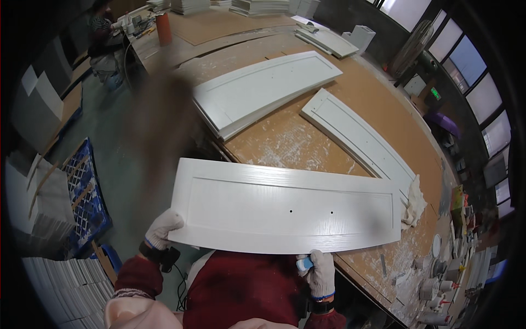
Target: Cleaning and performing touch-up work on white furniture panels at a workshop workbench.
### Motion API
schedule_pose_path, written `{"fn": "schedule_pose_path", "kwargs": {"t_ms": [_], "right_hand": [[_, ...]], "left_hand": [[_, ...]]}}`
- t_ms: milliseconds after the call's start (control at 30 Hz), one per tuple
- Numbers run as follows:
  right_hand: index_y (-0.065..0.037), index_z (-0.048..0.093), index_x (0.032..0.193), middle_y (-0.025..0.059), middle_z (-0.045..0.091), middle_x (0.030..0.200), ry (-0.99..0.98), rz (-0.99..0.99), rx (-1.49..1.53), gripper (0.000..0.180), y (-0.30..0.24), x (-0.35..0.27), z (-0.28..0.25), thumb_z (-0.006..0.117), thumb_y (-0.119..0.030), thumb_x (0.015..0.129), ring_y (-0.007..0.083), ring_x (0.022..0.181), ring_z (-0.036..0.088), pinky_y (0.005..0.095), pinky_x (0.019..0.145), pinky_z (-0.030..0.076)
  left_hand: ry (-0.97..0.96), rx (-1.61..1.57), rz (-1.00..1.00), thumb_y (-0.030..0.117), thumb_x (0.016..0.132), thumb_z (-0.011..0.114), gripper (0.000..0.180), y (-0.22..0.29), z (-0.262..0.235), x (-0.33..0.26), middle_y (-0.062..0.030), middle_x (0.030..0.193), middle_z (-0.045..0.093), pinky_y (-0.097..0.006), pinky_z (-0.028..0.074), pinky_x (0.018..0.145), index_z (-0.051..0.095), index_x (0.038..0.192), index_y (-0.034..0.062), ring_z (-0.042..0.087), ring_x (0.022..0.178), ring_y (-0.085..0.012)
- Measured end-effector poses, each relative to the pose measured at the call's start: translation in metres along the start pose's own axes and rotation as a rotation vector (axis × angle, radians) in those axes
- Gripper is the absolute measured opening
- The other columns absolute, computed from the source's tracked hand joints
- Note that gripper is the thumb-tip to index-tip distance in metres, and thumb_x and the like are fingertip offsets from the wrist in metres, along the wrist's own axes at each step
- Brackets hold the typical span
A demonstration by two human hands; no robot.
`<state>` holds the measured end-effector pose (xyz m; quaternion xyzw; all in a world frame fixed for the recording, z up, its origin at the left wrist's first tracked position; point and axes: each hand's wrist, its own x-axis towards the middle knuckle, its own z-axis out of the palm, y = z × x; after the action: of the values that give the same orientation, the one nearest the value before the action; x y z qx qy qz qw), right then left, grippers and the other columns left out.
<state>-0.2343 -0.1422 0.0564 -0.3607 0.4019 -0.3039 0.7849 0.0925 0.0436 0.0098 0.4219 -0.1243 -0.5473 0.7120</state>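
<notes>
Worktop [329, 142] runs from near right to far left, dusted with white filler, carrying two more white door panels [263, 90] farther off. Nearest lies a long white panel [285, 205], its left end overhanging the edge. The left hand [161, 229] grips that corner, gloved fingers curled under it; the right hand [320, 271] holds a small blue-and-white object against the near edge. This looks like edge finishing, calling for steady support. Small pots [438, 274] at near right; contents unclear.

Daylight from windows [466, 60] at right; scene evenly bright; dark fisheye rim bends edges; brown blurred smear upper left.
</notes>
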Motion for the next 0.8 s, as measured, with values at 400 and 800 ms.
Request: {"fn": "schedule_pose_path", "kwargs": {"t_ms": [400, 800], "right_hand": [[-0.001, 0.058, 0.116, 0.0025, 0.063, 0.084, -0.263, -0.186, -0.042, 0.028, -0.058, 0.135, 0.112, 0.054, -0.022, 0.097, 0.0080, 0.064, 0.056, 0.0187, 0.048, 0.042], [0.002, 0.060, 0.113, 0.0061, 0.064, 0.084, 0.085, -0.135, -0.091, 0.032, -0.037, 0.041, -0.035, 0.058, -0.025, 0.094, 0.0125, 0.060, 0.057, 0.0204, 0.045, 0.043]], "left_hand": [[-0.246, -0.316, 0.537, 0.026, 0.101, 0.047, 0.041, 0.043, 0.026, 0.079, -0.0203, 0.127, 0.055, -0.052, 0.059, 0.070, 0.042, 0.136, 0.0065, 0.061, 0.106, -0.0403], [0.139, -0.103, 0.516, 0.028, 0.096, 0.058, 0.041, 0.089, 0.041, 0.205, -0.0149, 0.115, 0.062, -0.043, 0.061, 0.068, 0.049, 0.128, 0.0022, 0.068, 0.091, -0.0290]]}}
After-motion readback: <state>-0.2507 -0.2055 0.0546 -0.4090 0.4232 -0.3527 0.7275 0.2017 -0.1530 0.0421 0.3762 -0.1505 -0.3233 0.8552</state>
